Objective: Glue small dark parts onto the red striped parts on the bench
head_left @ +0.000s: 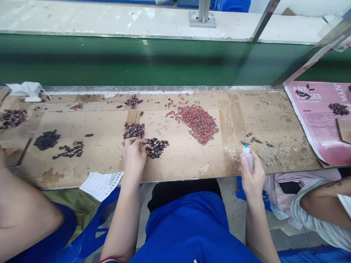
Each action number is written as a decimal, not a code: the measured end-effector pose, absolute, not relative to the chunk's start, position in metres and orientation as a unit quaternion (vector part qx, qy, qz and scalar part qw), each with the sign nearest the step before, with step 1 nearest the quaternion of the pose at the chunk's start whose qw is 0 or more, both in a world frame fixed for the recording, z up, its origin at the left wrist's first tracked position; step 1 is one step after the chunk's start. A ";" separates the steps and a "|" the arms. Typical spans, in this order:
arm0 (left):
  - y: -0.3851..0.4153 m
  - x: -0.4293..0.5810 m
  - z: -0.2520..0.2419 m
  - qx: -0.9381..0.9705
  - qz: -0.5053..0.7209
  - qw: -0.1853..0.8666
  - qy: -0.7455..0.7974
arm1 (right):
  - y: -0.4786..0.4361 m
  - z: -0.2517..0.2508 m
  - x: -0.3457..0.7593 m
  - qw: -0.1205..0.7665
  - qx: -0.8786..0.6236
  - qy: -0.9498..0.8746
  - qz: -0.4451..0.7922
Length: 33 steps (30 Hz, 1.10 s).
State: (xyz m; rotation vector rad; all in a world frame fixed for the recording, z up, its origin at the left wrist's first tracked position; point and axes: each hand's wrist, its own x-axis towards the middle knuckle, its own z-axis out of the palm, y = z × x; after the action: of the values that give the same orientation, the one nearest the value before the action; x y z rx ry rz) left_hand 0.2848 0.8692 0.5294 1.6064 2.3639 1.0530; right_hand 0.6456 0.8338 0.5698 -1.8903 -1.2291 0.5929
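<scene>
My right hand (252, 171) is wrapped round a small translucent squeeze bottle (247, 160) with a blue tip, held upright near the table's front edge. A few small dark and red parts (256, 140) lie just beyond the bottle. My left hand (133, 151) rests over the cardboard with its fingers bent together at the edge of a pile of black parts (157, 147); whatever is between the fingertips is too small to make out. Behind that hand sits a pile of dark red and black parts (134, 130). A larger heap of red and silver parts (197, 123) lies between my hands.
Cardboard (175, 164) covers the table. Black parts (46, 140) and a paper sheet (102, 183) are on the left. A pink printed sheet (309, 120) lies on the right. A green belt (137, 62) runs behind. Other people's arms (27, 215) appear at both sides.
</scene>
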 end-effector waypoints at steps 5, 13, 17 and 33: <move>0.864 0.285 0.536 0.550 0.328 0.059 0.765 | 0.838 0.566 0.632 0.516 -0.652 -0.402 0.383; 0.846 0.363 0.538 0.704 0.318 0.085 0.630 | 0.860 0.558 0.591 0.586 -0.557 -0.268 0.524; 0.842 0.385 0.528 0.707 0.360 0.069 0.605 | 0.865 0.557 0.573 0.557 -0.567 -0.333 0.508; 0.843 0.378 0.524 0.632 0.425 0.156 0.629 | 0.874 0.549 0.544 0.489 -0.610 -0.443 0.439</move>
State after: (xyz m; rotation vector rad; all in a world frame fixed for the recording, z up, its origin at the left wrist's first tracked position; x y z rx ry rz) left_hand 0.3781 0.8432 0.5243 1.8100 1.8017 1.2167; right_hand 0.5441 0.8744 0.5487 -1.4833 -1.0768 1.0666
